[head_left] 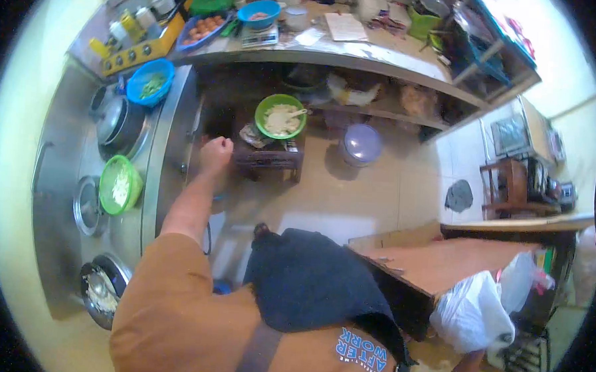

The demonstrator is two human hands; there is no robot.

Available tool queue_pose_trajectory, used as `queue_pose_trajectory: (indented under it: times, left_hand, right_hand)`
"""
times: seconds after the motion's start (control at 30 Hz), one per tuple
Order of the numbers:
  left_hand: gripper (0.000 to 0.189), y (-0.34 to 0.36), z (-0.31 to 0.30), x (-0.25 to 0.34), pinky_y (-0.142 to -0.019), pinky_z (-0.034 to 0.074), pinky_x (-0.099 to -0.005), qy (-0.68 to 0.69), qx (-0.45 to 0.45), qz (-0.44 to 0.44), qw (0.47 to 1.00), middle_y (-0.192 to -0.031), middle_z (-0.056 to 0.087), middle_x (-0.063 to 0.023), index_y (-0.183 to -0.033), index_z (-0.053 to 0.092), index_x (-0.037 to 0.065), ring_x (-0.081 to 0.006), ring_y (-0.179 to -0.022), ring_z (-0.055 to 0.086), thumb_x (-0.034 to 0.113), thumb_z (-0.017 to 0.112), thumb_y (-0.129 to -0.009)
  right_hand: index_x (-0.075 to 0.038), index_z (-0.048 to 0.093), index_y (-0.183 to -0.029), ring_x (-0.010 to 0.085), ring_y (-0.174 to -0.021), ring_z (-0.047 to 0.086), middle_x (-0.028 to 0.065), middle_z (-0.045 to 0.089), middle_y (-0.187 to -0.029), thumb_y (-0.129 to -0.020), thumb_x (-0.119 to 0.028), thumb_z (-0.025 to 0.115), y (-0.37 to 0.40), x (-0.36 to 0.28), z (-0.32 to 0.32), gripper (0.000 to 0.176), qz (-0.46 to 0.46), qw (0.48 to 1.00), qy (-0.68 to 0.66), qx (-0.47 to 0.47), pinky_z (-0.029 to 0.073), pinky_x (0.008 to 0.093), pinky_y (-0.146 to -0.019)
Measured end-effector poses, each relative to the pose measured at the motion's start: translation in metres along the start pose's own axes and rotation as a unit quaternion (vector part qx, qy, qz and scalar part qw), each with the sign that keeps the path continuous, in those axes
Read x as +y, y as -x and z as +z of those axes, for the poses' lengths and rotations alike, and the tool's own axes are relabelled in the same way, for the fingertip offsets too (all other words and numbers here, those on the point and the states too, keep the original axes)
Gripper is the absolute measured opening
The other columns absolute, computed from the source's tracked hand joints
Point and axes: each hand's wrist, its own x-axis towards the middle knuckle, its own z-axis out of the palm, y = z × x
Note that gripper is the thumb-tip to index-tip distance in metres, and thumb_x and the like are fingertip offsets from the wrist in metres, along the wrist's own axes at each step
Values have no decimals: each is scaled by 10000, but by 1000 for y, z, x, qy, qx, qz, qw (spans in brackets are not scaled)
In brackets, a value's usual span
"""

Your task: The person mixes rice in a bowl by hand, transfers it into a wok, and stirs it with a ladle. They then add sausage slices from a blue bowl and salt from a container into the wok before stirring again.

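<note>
Our left hand (216, 154) at the stainless steel stove (174, 137)
Fingers curled in at its front edge; we cannot tell if they grip anything. Round green plastic bowl (280, 117) nearby.

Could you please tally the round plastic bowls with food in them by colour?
Green: 2 - green bowl of chopped white food on the stove; green bowl with a spoon on the low stool.
Blue: 2 - blue bowl of greens at the stove's far end; blue bowl of pinkish food on the scale.
Total: 4
</note>
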Motion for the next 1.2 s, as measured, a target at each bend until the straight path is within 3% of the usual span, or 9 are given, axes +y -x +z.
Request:
queue_pose_trajectory:
  times: [0.27, 0.47, 0.6, 0.77, 0.9, 0.97, 1.13, 1.17, 1.2]
  left_hand:
    - [328, -8, 13, -14, -726, 492, -473, 2, -2, 27, 1000, -846, 664, -151, -782, 651, 76, -363, -805, 630, 357, 491, -839]
    - [192, -7, 4, -32, -692, 508, -369, 207, -7, 54, 977, -803, 659, -88, -848, 667, 76, -260, -737, 635, 262, 637, -814]
    - [165, 13, -23, -61, -748, 490, -332, 329, 48, 78, 940, -878, 647, -86, -928, 652, 33, -200, -805, 613, 161, 653, -825]
    - [171, 87, -38, -124, -776, 485, -351, 337, 51, 30, 940, -925, 650, -97, -923, 649, 51, -243, -849, 611, 183, 659, -816]
    - [222, 189, -36, -155, -843, 474, -324, 353, -172, -101, 914, -957, 654, -96, -1013, 630, 27, -209, -920, 607, 186, 641, -859]
    - [263, 248, -17, -158, -827, 479, -352, 391, -208, -92, 892, -945, 646, -129, -1071, 629, 48, -204, -931, 613, 212, 626, -866]
    - [270, 335, -6, -147, -826, 479, -352, 399, -161, -235, 871, -948, 647, -128, -1078, 626, 49, -204, -931, 612, 218, 625, -867]
    - [272, 342, -7, -145, -826, 479, -352, 399, -152, -260, 866, -949, 647, -128, -1079, 626, 49, -203, -931, 612, 220, 624, -867]
    - [274, 347, -7, -145, -826, 479, -352, 400, -145, -281, 861, -949, 647, -128, -1081, 625, 49, -203, -931, 612, 221, 624, -868]
  right_hand:
    - [-38, 623, -967, 160, -694, 582, 48, 626, -767, -821, -168, 648, 27, -30, -25, 197, 78, 997, -29, 1, 478, 292, -629]
    - [-32, 618, -963, 155, -706, 579, 54, 623, -773, -823, -175, 653, 47, -75, -45, 203, 101, 992, -57, 45, 473, 292, -638]
    - [-29, 615, -960, 152, -714, 577, 58, 621, -777, -824, -180, 657, 51, -99, -47, 208, 78, 991, -83, 72, 470, 293, -645]
    - [-24, 611, -957, 148, -724, 574, 63, 618, -781, -826, -186, 661, 35, -151, -104, 214, 5, 980, -121, 157, 467, 293, -653]
    - [-20, 608, -955, 145, -731, 572, 67, 616, -785, -828, -191, 664, -26, -255, -185, 220, -157, 942, -173, 240, 464, 293, -660]
    - [-18, 606, -953, 143, -735, 571, 69, 615, -787, -829, -193, 666, -80, -332, -191, 223, -261, 917, -201, 224, 462, 293, -663]
    - [-13, 602, -950, 139, -745, 569, 74, 612, -791, -830, -199, 671, -203, -615, -87, 232, -516, 834, -187, 50, 458, 294, -671]
    - [-8, 606, -933, 155, -778, 590, 86, 629, -804, -813, -204, 690, -189, -663, -73, 244, -476, 875, -60, 68, 463, 300, -716]
    - [4, 614, -994, 189, -816, 602, 120, 653, -903, -804, -160, 687, -220, -687, -41, 261, -479, 871, -103, 37, 480, 330, -734]
